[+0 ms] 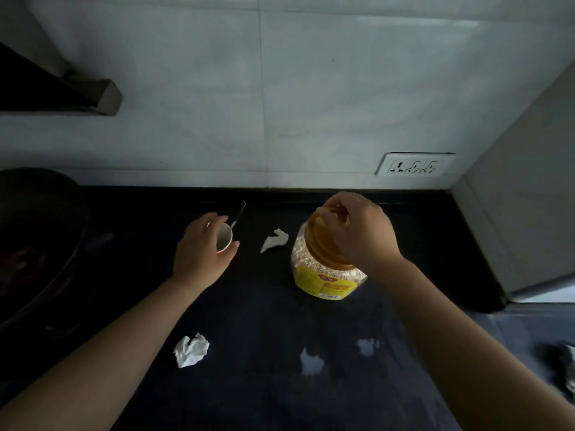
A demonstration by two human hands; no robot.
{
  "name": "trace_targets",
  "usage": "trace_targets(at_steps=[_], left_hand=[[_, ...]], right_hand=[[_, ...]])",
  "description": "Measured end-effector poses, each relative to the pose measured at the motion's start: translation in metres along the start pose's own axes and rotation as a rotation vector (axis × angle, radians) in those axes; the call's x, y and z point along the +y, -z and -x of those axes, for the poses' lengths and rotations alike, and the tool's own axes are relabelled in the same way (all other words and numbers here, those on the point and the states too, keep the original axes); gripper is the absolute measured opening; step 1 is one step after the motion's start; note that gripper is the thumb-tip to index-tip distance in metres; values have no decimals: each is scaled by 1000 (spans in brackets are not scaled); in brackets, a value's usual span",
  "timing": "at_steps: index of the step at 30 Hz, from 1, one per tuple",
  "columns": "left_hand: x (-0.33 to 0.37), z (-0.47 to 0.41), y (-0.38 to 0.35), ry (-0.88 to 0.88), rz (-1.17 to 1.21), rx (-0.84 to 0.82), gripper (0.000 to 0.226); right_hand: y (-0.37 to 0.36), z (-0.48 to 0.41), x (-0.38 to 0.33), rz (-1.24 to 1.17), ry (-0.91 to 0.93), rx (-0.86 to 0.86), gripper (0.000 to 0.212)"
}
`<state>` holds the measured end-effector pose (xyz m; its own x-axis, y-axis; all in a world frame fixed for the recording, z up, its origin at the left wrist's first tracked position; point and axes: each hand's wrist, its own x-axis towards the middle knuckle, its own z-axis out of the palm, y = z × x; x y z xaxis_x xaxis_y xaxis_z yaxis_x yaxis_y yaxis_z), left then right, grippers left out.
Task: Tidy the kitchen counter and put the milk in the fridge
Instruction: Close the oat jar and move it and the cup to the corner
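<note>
On the dark counter (255, 306) stands a clear oat jar (314, 269) with a yellow label and an orange lid. My right hand (361, 231) grips the handle on top of that lid. My left hand (202, 247) wraps around a small red cup (224, 239) with a white inside; a metal spoon (238, 214) leans out of it toward the wall. One crumpled white tissue (274, 241) lies between the cup and the jar. Another crumpled tissue (190, 349) lies nearer me on the left. No milk carton is in view.
Two pale wet patches (311, 363) (367, 346) mark the counter's near side. A dark wok (37, 237) sits at the left. A range hood (62, 91) hangs above it. A wall socket (415, 164) is behind the jar, and a white appliance side (522, 213) bounds the right.
</note>
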<state>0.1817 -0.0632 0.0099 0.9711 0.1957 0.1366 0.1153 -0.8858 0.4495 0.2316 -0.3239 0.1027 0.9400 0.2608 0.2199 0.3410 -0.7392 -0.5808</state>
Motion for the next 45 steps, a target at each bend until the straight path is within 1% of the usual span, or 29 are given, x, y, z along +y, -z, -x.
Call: trace_targets(at_steps=[2, 5, 8, 11, 16, 20, 22, 25, 29, 32, 35, 37, 42, 45], left_hand=[[-9, -6, -1, 36, -56, -58, 64], [-19, -14, -7, 100, -89, -163, 75], [-27, -20, -14, 124, -69, -247, 79], [-32, -25, -17, 135, -23, -292, 78], [-29, -25, -8, 93, -5, -307, 77], [-17, -17, 7, 51, 24, -282, 76], [-7, -8, 16, 26, 53, -259, 75], [9, 11, 29, -26, 104, -222, 72], [31, 50, 42, -75, 197, -198, 65], [49, 89, 47, -94, 277, -222, 56], [66, 138, 49, -69, 310, -211, 60], [78, 176, 49, -52, 330, -213, 62], [107, 278, 38, -112, 362, -191, 62], [120, 346, 35, -102, 359, -193, 64]], right_hand=[[-3, 0, -2, 69, -28, 5, 19], [-4, 5, -2, 84, -23, 46, 18], [-4, 12, -3, 92, -8, 32, 15], [-3, 17, -4, 78, -24, 26, 14], [-1, 16, -9, 92, -72, -26, 14], [5, 16, -13, 62, -120, -53, 12], [11, 19, -16, 43, -130, -48, 15], [26, 33, -21, 3, -127, 14, 13], [55, 70, -33, -28, -105, 111, 9], [75, 112, -40, -53, -116, 141, 4], [89, 164, -40, -61, -111, 149, 7], [96, 203, -39, -56, -106, 140, 5], [113, 307, -36, -28, -66, 173, 9], [120, 371, -38, -65, -74, 169, 10]])
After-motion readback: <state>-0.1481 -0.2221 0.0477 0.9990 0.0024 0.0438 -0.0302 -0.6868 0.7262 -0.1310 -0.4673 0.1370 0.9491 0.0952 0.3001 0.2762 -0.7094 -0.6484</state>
